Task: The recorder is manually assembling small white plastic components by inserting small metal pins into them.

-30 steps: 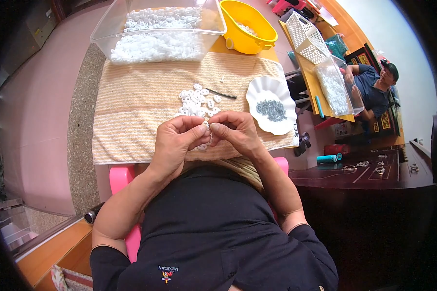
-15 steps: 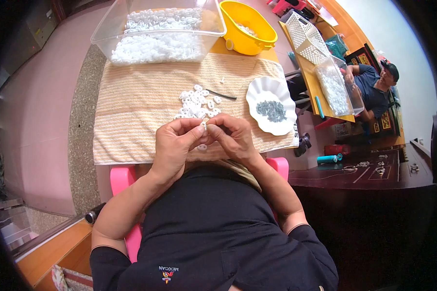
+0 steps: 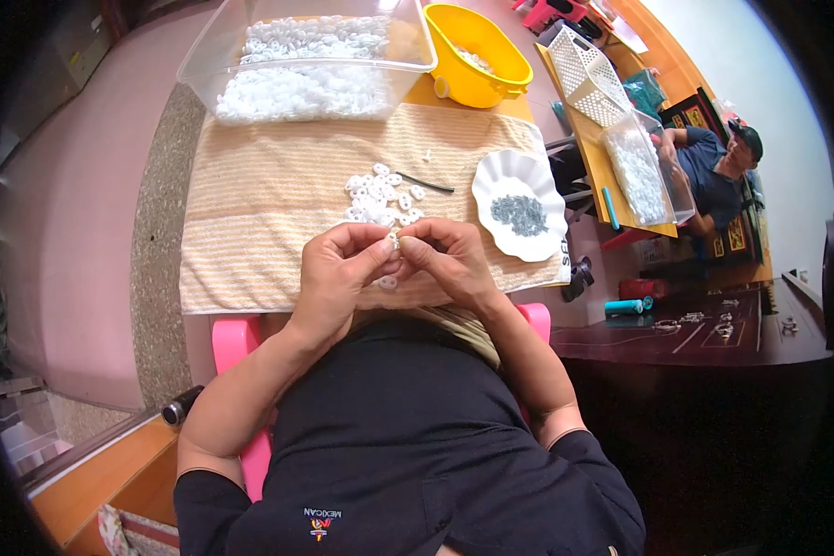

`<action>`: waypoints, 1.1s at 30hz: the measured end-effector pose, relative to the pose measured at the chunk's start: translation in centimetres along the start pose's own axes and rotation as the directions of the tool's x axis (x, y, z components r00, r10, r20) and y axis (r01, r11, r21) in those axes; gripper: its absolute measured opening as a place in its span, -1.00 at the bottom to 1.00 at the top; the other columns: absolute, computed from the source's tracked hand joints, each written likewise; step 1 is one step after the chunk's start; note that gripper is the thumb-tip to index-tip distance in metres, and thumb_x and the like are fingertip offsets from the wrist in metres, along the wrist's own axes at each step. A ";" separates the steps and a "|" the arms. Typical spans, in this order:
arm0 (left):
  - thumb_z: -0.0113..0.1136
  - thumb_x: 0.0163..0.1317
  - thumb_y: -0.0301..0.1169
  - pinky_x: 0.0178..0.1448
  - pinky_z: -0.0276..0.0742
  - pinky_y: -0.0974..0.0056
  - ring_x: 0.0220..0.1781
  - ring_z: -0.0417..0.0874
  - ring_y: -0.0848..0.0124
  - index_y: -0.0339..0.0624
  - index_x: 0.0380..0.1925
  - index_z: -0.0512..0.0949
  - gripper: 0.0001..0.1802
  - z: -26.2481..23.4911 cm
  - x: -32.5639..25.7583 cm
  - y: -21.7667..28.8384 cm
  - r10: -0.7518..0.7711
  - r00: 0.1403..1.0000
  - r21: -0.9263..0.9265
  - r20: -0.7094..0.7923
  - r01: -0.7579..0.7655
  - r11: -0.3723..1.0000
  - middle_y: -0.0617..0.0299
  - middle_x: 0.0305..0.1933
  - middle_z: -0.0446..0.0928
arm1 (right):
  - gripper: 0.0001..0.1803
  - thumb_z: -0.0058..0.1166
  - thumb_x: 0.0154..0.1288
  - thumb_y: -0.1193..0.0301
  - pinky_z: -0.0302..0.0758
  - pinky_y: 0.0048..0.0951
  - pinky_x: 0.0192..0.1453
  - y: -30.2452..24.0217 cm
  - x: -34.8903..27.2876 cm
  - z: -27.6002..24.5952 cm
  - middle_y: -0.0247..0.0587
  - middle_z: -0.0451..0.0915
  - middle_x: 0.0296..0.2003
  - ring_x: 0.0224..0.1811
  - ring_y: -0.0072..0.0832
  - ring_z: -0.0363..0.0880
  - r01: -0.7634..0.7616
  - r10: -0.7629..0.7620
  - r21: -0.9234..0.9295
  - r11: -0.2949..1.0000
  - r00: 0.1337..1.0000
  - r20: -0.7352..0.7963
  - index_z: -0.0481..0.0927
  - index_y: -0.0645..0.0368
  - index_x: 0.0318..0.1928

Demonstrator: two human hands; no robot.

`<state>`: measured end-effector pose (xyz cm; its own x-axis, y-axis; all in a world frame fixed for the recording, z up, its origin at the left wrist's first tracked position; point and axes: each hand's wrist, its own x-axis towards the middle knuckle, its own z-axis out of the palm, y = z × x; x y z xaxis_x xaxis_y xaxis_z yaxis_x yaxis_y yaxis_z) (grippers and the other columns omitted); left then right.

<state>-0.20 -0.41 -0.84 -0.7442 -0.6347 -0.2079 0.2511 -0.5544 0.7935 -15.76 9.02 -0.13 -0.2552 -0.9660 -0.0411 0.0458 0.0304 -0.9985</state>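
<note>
My left hand (image 3: 345, 263) and my right hand (image 3: 447, 263) meet over the near side of the towel. Both pinch one small white plastic piece (image 3: 395, 239) between thumbs and fingertips; its far side is hidden by the fingers. Just beyond the fingertips lies a loose pile of white oval plastic pieces (image 3: 372, 196) with holes in them. A single white oval piece (image 3: 388, 283) rests below my hands. From the pile a thin dark stick-like tool (image 3: 426, 183) points right. Right of it, a white scalloped dish (image 3: 519, 167) holds many tiny grey parts (image 3: 519, 215).
A striped beige towel (image 3: 250, 213) covers the table. At its far edge stand a clear bin (image 3: 310, 65) of white pieces and a yellow tub (image 3: 477, 46). On the right, another person (image 3: 713, 167) sits at a second table with a clear container (image 3: 639, 171) and a white perforated basket (image 3: 588, 74).
Both hands stay pinched on the small white piece, with only a slight shift of the fingertips. The whole view has moved a few pixels; nothing else visibly differs.
</note>
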 end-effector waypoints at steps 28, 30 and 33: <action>0.17 0.25 -0.60 -0.05 0.69 0.32 -0.23 0.67 0.41 -0.36 -0.16 0.52 -0.83 -0.2 0.2 0.1 -0.005 1.000 -0.109 -0.012 0.004 0.994 0.14 -0.26 0.59 | -0.76 0.20 0.13 0.35 0.49 -0.19 -0.06 -2.0 5.6 -2.0 0.00 0.62 -0.31 -0.17 -0.08 0.60 -0.029 -0.038 -0.912 0.409 0.998 -0.048 0.64 0.24 -0.25; 0.17 0.25 -0.60 -0.05 0.69 0.31 -0.24 0.67 0.40 -0.36 -0.16 0.52 -0.84 -0.3 0.2 0.0 -0.009 1.000 -0.106 -0.012 0.008 0.994 0.14 -0.26 0.59 | -0.77 0.20 0.13 0.35 0.49 -0.19 -0.05 -2.0 5.5 -2.0 -0.01 0.62 -0.31 -0.17 -0.09 0.60 -0.018 -0.060 -0.911 0.413 0.997 -0.047 0.63 0.24 -0.24; 0.17 0.25 -0.60 -0.05 0.69 0.31 -0.24 0.67 0.40 -0.36 -0.16 0.52 -0.84 -0.2 0.2 0.0 -0.010 1.000 -0.109 -0.012 0.008 0.994 0.13 -0.26 0.59 | -0.78 0.19 0.14 0.36 0.47 -0.18 -0.03 -2.3 5.1 -1.7 -0.01 0.62 -0.30 -0.13 -0.08 0.59 -0.012 -0.041 -0.924 0.381 0.999 -0.030 0.62 0.24 -0.25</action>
<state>-0.22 -0.69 -1.03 -0.7391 -0.6358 -0.2225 0.3109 -0.6149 0.7247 -18.84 4.47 1.87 -0.2858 -0.9583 -0.0010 -0.8722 0.2605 -0.4140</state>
